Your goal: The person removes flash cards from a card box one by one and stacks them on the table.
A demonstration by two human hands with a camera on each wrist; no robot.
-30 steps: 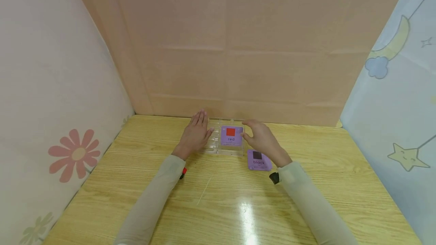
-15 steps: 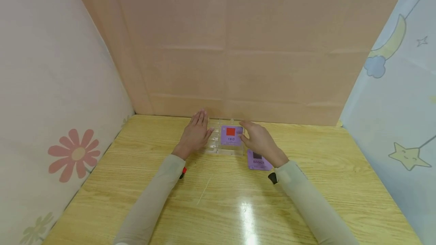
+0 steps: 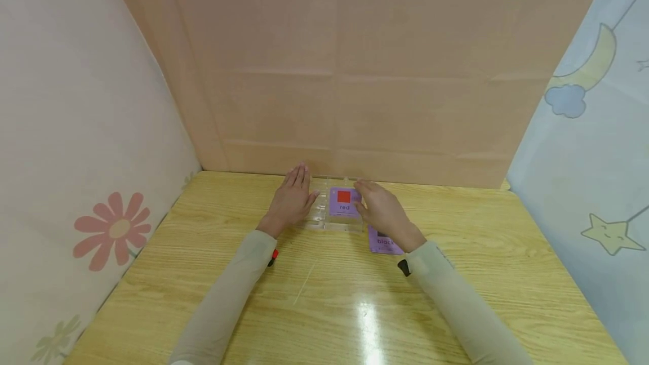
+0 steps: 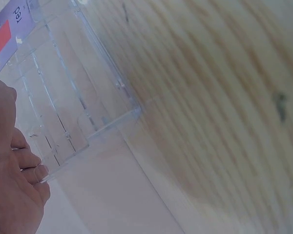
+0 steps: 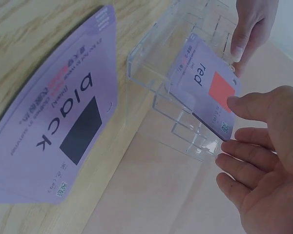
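The right hand [image 3: 382, 207] has shifted slightly toward the left hand [image 3: 291, 201]. In the head view, its fingertips now overlap more of the adjacent edge of the red card [image 3: 338, 207]. Its wrist side covers more of the black card [image 3: 382, 246].

Your rack [image 4: 71, 92] looks like clear rigid plastic: smooth, glossy, bright glints along edges. Red card [image 5: 198, 95]: printed paper or thin card, smooth face. Black card [image 5: 73, 117]: same look, low sheen. You've got a table [image 3: 203, 286] with wood grain, glossy enough to throw glare. Backdrop [image 3: 405, 44]: matt, creased; can't tell paper or cloth. Side panel [image 3: 76, 100]: matt, smooth-looking. Your sleeves [image 3: 228, 297]: matt cloth.
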